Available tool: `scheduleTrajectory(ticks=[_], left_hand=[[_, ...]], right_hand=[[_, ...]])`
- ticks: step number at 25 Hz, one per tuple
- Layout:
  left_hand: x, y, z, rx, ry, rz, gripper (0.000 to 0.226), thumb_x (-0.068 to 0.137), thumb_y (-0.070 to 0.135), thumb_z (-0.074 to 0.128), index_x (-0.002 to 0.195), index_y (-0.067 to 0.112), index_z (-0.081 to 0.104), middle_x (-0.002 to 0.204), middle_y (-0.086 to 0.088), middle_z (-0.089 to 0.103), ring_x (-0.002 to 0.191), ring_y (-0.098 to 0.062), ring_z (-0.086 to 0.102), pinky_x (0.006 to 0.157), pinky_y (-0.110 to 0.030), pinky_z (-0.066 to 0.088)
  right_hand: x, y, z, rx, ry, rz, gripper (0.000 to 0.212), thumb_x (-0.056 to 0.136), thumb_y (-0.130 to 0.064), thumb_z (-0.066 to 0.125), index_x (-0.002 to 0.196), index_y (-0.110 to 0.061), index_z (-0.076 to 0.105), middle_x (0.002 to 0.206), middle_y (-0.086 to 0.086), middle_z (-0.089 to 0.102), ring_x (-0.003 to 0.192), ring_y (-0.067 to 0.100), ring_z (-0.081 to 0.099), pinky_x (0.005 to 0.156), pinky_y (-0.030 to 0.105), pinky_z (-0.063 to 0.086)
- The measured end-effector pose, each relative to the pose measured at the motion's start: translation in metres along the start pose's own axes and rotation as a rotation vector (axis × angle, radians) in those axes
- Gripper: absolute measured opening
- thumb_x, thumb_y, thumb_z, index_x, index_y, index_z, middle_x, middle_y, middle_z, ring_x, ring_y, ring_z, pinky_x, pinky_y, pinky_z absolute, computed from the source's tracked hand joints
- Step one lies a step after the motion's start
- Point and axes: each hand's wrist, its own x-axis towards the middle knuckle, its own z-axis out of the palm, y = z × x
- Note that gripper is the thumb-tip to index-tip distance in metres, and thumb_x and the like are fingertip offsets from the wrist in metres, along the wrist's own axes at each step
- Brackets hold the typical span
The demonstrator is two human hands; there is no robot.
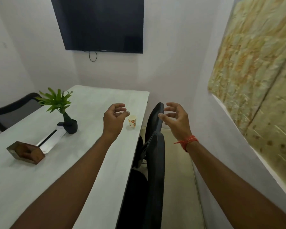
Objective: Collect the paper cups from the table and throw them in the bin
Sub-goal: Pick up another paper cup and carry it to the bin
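Note:
One small paper cup [132, 121], white with orange and red prints, stands upright near the right edge of the white table [92, 146]. My left hand [114, 119] hovers just left of the cup, fingers curled and apart, holding nothing. Off the table's right side, my right hand [177, 119] is raised above the chairs, fingers spread and empty, with a red thread around the wrist. No bin is in view.
Two black office chairs [153, 162] stand against the table's right edge in a narrow aisle beside the wall. A potted green plant [68, 119], a wooden holder [26, 152] and a cable slot [51, 138] are on the table. Another chair [12, 111] stands at far left. A screen [99, 23] hangs on the wall.

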Motion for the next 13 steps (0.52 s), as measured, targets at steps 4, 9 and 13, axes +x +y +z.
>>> scheduleTrajectory(ticks=[4,9,13], left_hand=[[0.078,-0.049,0.039,0.034,0.011,-0.078,0.028,0.08,0.016,0.072,0.107,0.021,0.067,0.103,-0.003,0.071,0.095,-0.02,0.069,0.088,-0.046,0.058],[0.171,-0.152,0.101,0.131,0.049,-0.202,0.026,0.082,0.014,0.071,0.107,0.02,0.067,0.104,-0.002,0.07,0.092,-0.016,0.068,0.079,-0.033,0.057],[0.225,-0.255,0.141,0.388,0.069,-0.295,0.023,0.084,0.018,0.069,0.107,0.022,0.066,0.117,-0.003,0.065,0.101,-0.02,0.066,0.081,-0.024,0.051]], right_hand=[[0.08,0.057,0.011,0.006,-0.005,0.059,0.057,0.078,-0.033,0.076,0.127,-0.014,0.055,0.112,0.0,0.062,0.101,0.025,0.065,0.083,0.038,0.061],[0.179,0.174,0.046,0.006,-0.108,0.149,0.048,0.083,-0.022,0.077,0.125,-0.012,0.056,0.107,0.0,0.065,0.096,0.019,0.065,0.077,0.025,0.06],[0.239,0.264,0.081,0.032,-0.192,0.257,0.048,0.081,-0.028,0.078,0.124,-0.018,0.058,0.114,0.005,0.066,0.103,0.023,0.065,0.082,0.036,0.061]])
